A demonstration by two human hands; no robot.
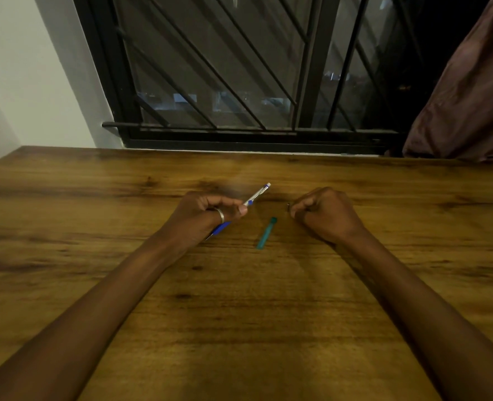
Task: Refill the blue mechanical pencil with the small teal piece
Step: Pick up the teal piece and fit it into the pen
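Observation:
My left hand (pixel 203 217) is closed around the blue mechanical pencil (pixel 256 195). The pencil's white and silver end sticks out up and to the right; its blue grip shows below the palm. A ring sits on one finger of that hand. The small teal piece (pixel 266 233), a slim tube with a darker cap, lies flat on the wooden table (pixel 239 314) between my hands, touched by neither. My right hand (pixel 323 215) rests on the table to the right of the tube, curled into a fist. A tiny dark item shows at its fingertips; I cannot tell what it is.
A black barred window (pixel 239 82) runs along the table's far edge. A brownish curtain (pixel 465 96) hangs at the far right, reaching down to the tabletop. A white wall (pixel 22 82) is at the left.

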